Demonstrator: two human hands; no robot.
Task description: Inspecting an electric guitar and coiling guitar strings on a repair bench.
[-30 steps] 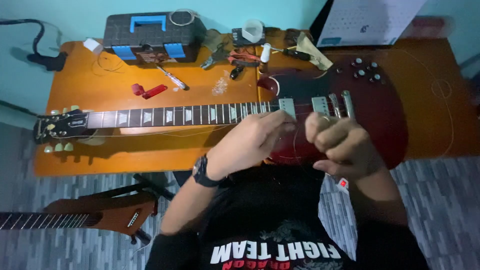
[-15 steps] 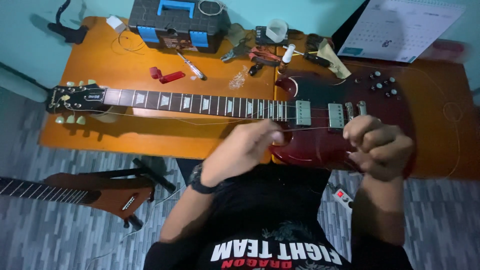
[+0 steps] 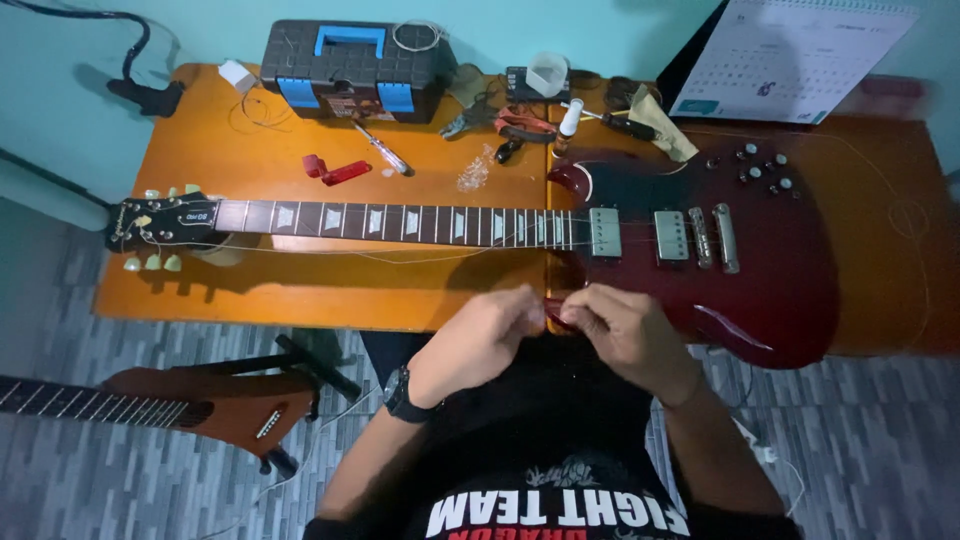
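Note:
A dark red electric guitar [image 3: 780, 270] lies flat on the orange table [image 3: 250, 295], with its neck [image 3: 400, 222] pointing left to the black headstock [image 3: 160, 220]. A slack string [image 3: 400, 257] sags along the neck's near side. My left hand [image 3: 480, 340], with a black watch on the wrist, and my right hand [image 3: 625, 335] meet at the guitar body's near edge. Their fingertips are pinched together on something thin, apparently a guitar string that is too fine to see clearly.
At the back of the table stand a black and blue toolbox [image 3: 345, 70], a red string winder [image 3: 335, 170], a screwdriver [image 3: 385, 150], pliers [image 3: 520, 125], a small bottle [image 3: 568, 118] and a calendar [image 3: 790, 55]. A brown guitar [image 3: 200, 410] rests on a floor stand at left.
Both hands have drawn back from over the guitar's pickups to its near edge and come together. The view has shifted, so the guitar sits higher in frame.

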